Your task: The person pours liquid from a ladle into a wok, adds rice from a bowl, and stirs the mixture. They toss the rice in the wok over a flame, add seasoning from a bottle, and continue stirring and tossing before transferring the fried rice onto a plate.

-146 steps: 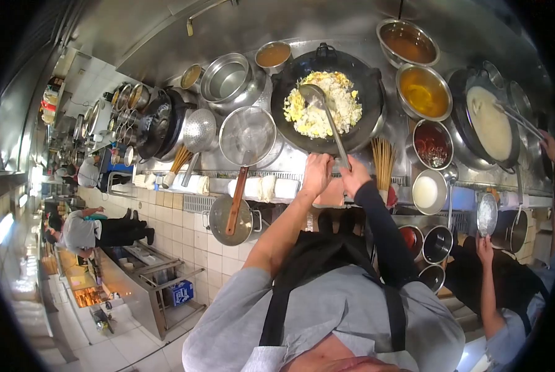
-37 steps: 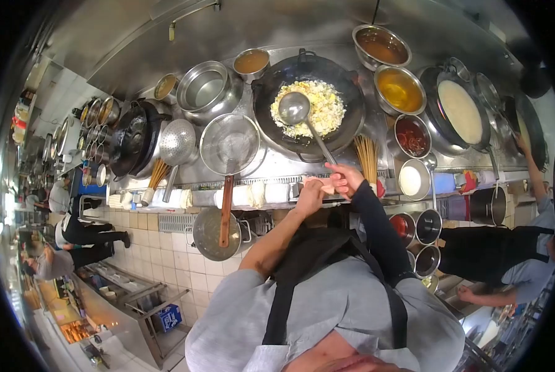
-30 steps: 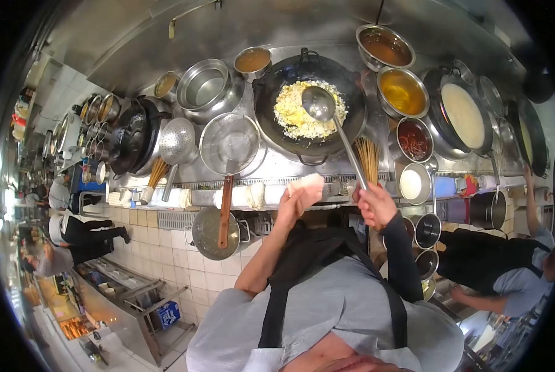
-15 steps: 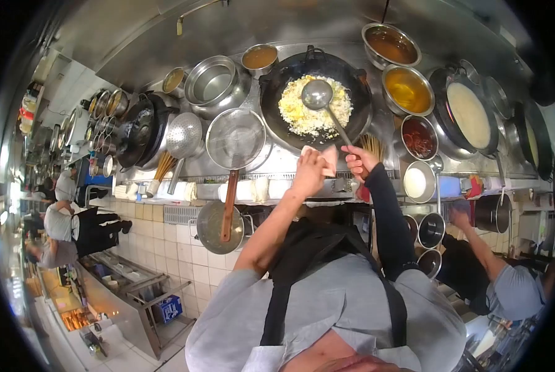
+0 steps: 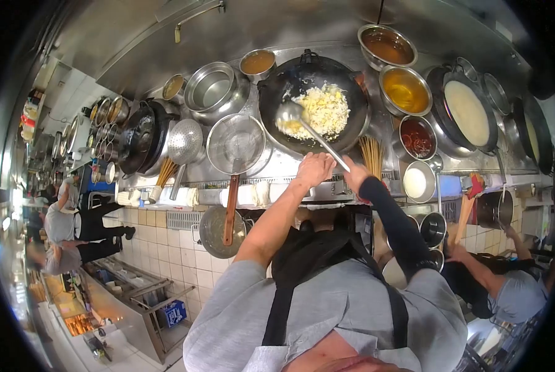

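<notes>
My right hand (image 5: 355,177) is closed around the handle of a metal ladle (image 5: 318,137). The ladle's bowl, blurred by motion, is at the left side of the food in a black wok (image 5: 280,80). That food, which looks like rice with yellow egg bits (image 5: 327,111), lies heaped right of the bowl. My left hand (image 5: 316,168) is closed at the wok's near rim, beside the ladle handle. Half a second ago a pinkish cloth showed in its grip; now the fingers cover it, and I cannot see how they meet the rim.
To the left are a wire strainer (image 5: 235,142), a perforated skimmer (image 5: 185,141) and a steel pot (image 5: 209,87). Bowls of amber liquid (image 5: 405,91), red sauce (image 5: 418,137) and white contents (image 5: 419,181) stand right. A co-worker (image 5: 516,285) is at far right; others are far left.
The ladle bowl has swung left and nearer, and the food now sits more to the right. My left hand has turned over its cloth. A co-worker's arms at right have moved.
</notes>
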`<state>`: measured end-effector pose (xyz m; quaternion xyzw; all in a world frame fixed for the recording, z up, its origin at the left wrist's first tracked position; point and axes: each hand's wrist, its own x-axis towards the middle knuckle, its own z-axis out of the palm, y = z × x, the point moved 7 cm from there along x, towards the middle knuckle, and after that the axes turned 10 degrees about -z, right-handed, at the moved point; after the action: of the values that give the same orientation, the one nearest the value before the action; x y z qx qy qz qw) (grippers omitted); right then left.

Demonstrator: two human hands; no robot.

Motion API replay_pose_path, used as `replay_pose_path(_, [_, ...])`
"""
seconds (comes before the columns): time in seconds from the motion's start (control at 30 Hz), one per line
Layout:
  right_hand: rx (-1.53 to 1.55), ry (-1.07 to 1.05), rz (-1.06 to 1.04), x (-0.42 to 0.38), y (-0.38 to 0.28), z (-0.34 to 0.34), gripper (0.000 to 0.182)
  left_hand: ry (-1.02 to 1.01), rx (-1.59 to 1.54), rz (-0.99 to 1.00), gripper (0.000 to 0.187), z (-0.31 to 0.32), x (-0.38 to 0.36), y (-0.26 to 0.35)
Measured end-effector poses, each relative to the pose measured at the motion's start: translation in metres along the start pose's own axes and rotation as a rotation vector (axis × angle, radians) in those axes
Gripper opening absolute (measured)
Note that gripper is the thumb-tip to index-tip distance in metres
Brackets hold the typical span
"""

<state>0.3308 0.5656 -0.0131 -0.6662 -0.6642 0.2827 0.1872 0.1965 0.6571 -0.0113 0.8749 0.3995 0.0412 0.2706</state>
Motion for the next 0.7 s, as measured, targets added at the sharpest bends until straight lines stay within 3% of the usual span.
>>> replay_pose_path(0.07, [-0.102, 0.034, 0.065, -0.053, 0.021, -0.011, 0.045, -0.003, -0.019, -0.002, 0.044, 0.011, 0.006, -0.008])
replay_pose_path(0.13, [-0.064, 0.103, -0.067, -0.096, -0.010, -0.042, 0.053, 0.087, -0.044, -0.149, 0.041, 0.015, -0.001, -0.010])
replay_pose_path(0.17, [-0.006, 0.130, -0.027, -0.114, -0.007, -0.047, 0.050, 0.138, -0.053, -0.220, 0.041, 0.008, -0.004, -0.008])
replay_pose_path(0.23, [0.198, 0.097, -0.023, -0.147, -0.037, -0.094, 0.054, 0.157, -0.162, -0.148, 0.036, -0.054, -0.044, 0.040])
replay_pose_path(0.3, [0.742, -0.145, 0.356, -0.184, -0.041, -0.127, 0.052, 0.185, -0.239, -0.090, 0.032, -0.103, -0.070, 0.066])
replay_pose_path(0.37, [0.716, -0.192, 0.457, -0.193, -0.050, -0.155, 0.047, 0.244, -0.287, -0.040, 0.031, -0.122, -0.083, 0.075])
replay_pose_path(0.4, [0.641, -0.234, 0.449, -0.189, -0.035, -0.157, 0.045, 0.225, -0.274, -0.039, 0.033, -0.115, -0.073, 0.069])
replay_pose_path(0.47, [0.367, -0.139, 0.108, -0.145, 0.000, -0.126, 0.041, 0.190, -0.118, -0.049, 0.032, -0.041, -0.047, 0.039])
replay_pose_path(0.5, [0.294, -0.059, 0.086, -0.123, 0.020, -0.106, 0.040, 0.100, 0.043, -0.028, 0.032, -0.021, -0.048, 0.042])
replay_pose_path(0.6, [0.123, 0.234, -0.019, -0.090, 0.023, -0.079, 0.041, 0.166, 0.069, -0.015, 0.031, 0.064, -0.069, 0.004])
replay_pose_path(0.7, [0.176, 0.196, 0.077, -0.103, -0.016, -0.087, 0.050, 0.084, 0.140, 0.130, 0.030, 0.085, -0.116, 0.002])
